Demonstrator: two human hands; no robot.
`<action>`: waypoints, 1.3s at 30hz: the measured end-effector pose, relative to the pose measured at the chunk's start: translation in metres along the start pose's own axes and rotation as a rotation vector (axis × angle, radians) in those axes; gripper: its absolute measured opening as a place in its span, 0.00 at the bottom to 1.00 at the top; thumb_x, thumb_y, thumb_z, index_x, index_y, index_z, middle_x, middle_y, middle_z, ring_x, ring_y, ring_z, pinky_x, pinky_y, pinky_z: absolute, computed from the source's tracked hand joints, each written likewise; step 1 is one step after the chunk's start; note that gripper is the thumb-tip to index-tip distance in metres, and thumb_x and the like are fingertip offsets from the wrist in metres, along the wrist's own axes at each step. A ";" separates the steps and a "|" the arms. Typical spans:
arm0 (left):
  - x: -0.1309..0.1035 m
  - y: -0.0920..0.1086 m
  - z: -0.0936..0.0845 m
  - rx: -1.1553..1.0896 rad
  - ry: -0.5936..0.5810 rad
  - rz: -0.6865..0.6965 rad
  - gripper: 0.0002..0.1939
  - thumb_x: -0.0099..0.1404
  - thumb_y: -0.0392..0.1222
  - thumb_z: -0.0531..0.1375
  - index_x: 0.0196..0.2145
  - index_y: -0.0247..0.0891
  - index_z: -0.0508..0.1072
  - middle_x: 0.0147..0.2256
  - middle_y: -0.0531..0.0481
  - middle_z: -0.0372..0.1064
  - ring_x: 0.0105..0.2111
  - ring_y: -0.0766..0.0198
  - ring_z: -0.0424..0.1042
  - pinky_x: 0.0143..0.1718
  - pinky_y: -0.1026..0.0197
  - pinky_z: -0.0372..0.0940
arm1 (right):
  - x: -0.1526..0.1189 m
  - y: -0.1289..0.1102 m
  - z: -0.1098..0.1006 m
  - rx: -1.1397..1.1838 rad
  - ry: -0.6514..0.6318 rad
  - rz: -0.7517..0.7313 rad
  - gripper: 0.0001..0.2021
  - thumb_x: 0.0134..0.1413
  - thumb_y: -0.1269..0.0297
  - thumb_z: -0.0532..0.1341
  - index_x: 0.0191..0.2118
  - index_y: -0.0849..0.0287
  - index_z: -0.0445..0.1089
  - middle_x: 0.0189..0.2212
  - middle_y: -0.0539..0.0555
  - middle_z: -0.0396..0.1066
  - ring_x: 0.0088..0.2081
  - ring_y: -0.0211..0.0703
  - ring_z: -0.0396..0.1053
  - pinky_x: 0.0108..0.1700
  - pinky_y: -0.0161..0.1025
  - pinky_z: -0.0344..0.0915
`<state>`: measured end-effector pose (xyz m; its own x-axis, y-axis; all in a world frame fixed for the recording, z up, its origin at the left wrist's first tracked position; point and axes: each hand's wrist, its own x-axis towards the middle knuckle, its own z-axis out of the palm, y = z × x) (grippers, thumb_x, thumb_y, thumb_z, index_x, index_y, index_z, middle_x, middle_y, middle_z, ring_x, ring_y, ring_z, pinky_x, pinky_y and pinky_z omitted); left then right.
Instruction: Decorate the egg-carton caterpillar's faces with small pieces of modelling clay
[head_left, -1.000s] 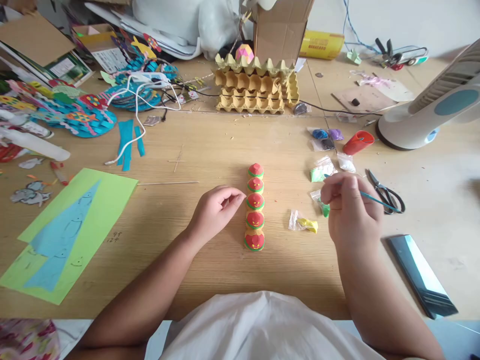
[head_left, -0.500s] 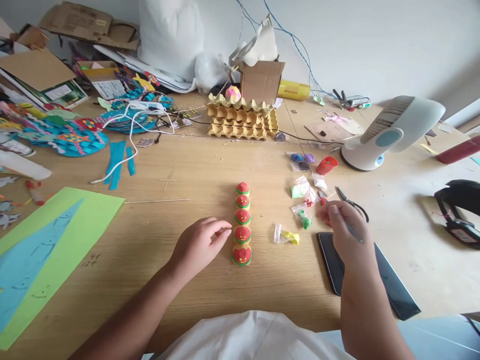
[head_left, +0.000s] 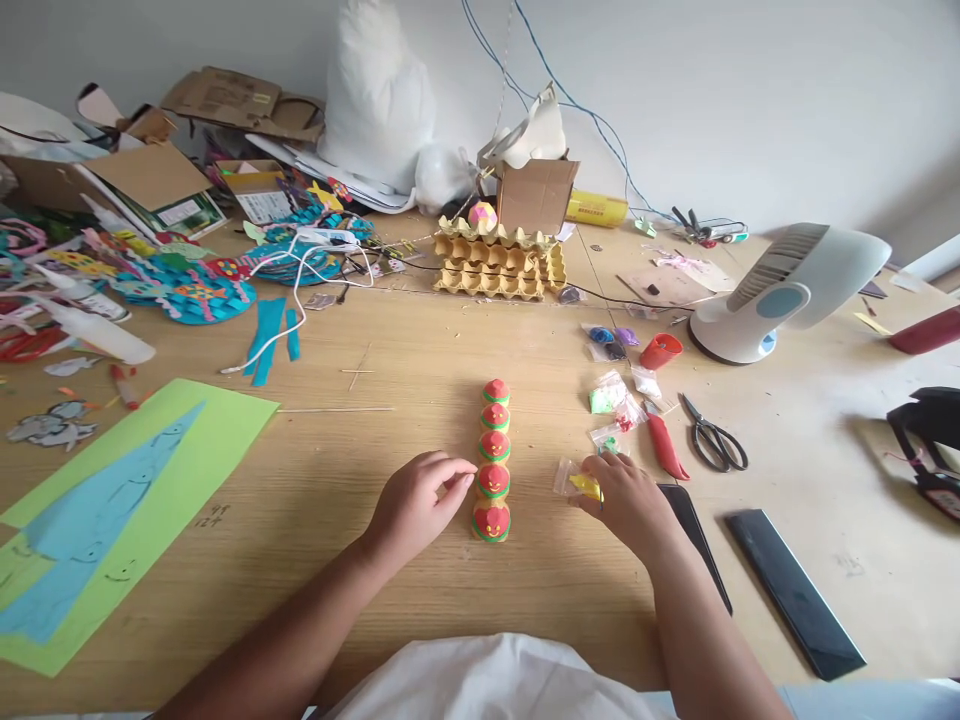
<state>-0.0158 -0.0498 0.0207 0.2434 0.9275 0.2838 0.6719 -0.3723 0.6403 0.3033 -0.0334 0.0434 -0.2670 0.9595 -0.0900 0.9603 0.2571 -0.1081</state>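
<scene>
A strip of egg-carton cups [head_left: 494, 484] stands in a row on the table, several domes coated in red clay with green rims and small yellow faces. My left hand [head_left: 421, 500] is just left of the row, thumb and forefinger drawn together by the second-nearest cup; anything between the tips is too small to make out. On the right, my right hand [head_left: 626, 505] reaches palm down with its fingertips on a small bag of yellow clay [head_left: 583, 485], partly covering it. Beyond that hand are a red-handled tool [head_left: 664, 447] and black scissors [head_left: 716, 440].
Bags of coloured clay [head_left: 609, 393] and a red cup [head_left: 661, 350] lie beyond my right hand. Dark phone-like slabs [head_left: 795, 592] lie right. A white fan [head_left: 780, 295] stands behind. Green paper with blue drawing [head_left: 240, 415] lies left; egg cartons [head_left: 491, 270] sit at the back.
My right hand has moved left, from over the red-handled tool and scissors to the bag of yellow clay. My left hand stays beside the row of cups. The view has shifted slightly.
</scene>
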 end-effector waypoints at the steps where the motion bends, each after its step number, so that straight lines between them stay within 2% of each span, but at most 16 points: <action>1: 0.000 0.000 0.000 -0.003 0.006 0.001 0.08 0.72 0.39 0.58 0.41 0.42 0.79 0.36 0.49 0.79 0.36 0.61 0.76 0.38 0.60 0.69 | 0.001 0.000 0.001 -0.004 0.005 -0.002 0.12 0.54 0.63 0.72 0.41 0.57 0.73 0.40 0.59 0.78 0.45 0.59 0.77 0.40 0.47 0.70; 4: 0.000 0.000 -0.002 -0.023 0.032 0.004 0.08 0.72 0.38 0.58 0.41 0.42 0.79 0.37 0.48 0.79 0.37 0.61 0.76 0.39 0.60 0.69 | 0.004 0.000 0.002 0.072 0.049 -0.047 0.07 0.58 0.64 0.68 0.40 0.57 0.72 0.37 0.57 0.78 0.40 0.55 0.77 0.39 0.45 0.69; 7: 0.000 -0.001 -0.004 -0.058 0.065 0.007 0.08 0.72 0.38 0.59 0.41 0.42 0.79 0.36 0.49 0.78 0.37 0.61 0.76 0.39 0.60 0.68 | 0.008 -0.004 -0.002 0.268 0.106 -0.082 0.07 0.63 0.61 0.65 0.42 0.57 0.69 0.36 0.55 0.77 0.35 0.49 0.75 0.37 0.43 0.69; 9: 0.000 0.000 -0.006 -0.082 0.081 0.013 0.08 0.72 0.38 0.59 0.41 0.41 0.79 0.35 0.49 0.77 0.36 0.62 0.75 0.39 0.60 0.67 | 0.008 -0.009 -0.007 0.370 0.192 -0.092 0.09 0.64 0.59 0.64 0.45 0.57 0.69 0.36 0.55 0.76 0.36 0.49 0.75 0.39 0.44 0.70; 12: -0.001 0.002 -0.007 -0.116 0.097 0.030 0.07 0.73 0.38 0.59 0.41 0.41 0.78 0.34 0.49 0.76 0.35 0.63 0.73 0.38 0.60 0.66 | 0.003 -0.021 -0.018 0.399 0.308 -0.087 0.14 0.64 0.58 0.63 0.51 0.58 0.70 0.37 0.58 0.76 0.38 0.52 0.75 0.40 0.46 0.71; 16: -0.001 0.006 -0.008 -0.157 0.098 0.073 0.06 0.72 0.37 0.59 0.41 0.41 0.78 0.34 0.49 0.76 0.35 0.62 0.73 0.38 0.59 0.66 | -0.007 -0.040 -0.030 0.495 0.256 -0.134 0.12 0.67 0.62 0.60 0.53 0.56 0.69 0.41 0.59 0.79 0.39 0.52 0.77 0.40 0.44 0.72; 19: -0.001 0.011 -0.007 -0.189 0.103 0.127 0.06 0.72 0.36 0.60 0.41 0.41 0.78 0.35 0.48 0.76 0.36 0.61 0.74 0.40 0.58 0.67 | -0.008 -0.056 -0.026 0.530 0.256 -0.230 0.13 0.68 0.64 0.59 0.55 0.56 0.68 0.41 0.60 0.79 0.42 0.54 0.78 0.43 0.46 0.74; 23: -0.003 0.018 -0.005 -0.257 0.097 0.129 0.06 0.72 0.35 0.60 0.42 0.42 0.78 0.35 0.49 0.75 0.35 0.63 0.73 0.38 0.60 0.67 | -0.003 -0.070 -0.010 0.505 0.276 -0.348 0.21 0.65 0.55 0.65 0.58 0.57 0.65 0.46 0.65 0.78 0.45 0.59 0.77 0.44 0.52 0.75; 30: -0.007 0.023 -0.005 -0.389 0.088 0.075 0.06 0.71 0.37 0.62 0.44 0.43 0.78 0.34 0.50 0.73 0.32 0.66 0.70 0.33 0.63 0.65 | -0.002 -0.074 -0.002 0.488 0.298 -0.486 0.17 0.66 0.53 0.63 0.53 0.58 0.67 0.35 0.59 0.77 0.35 0.52 0.72 0.37 0.46 0.70; 39: -0.007 0.034 -0.005 -0.371 0.062 0.150 0.04 0.67 0.35 0.65 0.39 0.42 0.78 0.34 0.49 0.76 0.34 0.63 0.74 0.37 0.60 0.69 | -0.006 -0.076 0.007 0.481 0.285 -0.520 0.19 0.67 0.54 0.63 0.56 0.59 0.67 0.35 0.58 0.76 0.35 0.51 0.71 0.36 0.45 0.68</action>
<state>0.0012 -0.0695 0.0442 0.2692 0.8621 0.4293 0.3311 -0.5014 0.7993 0.2309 -0.0596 0.0451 -0.5814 0.7382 0.3420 0.5584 0.6678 -0.4921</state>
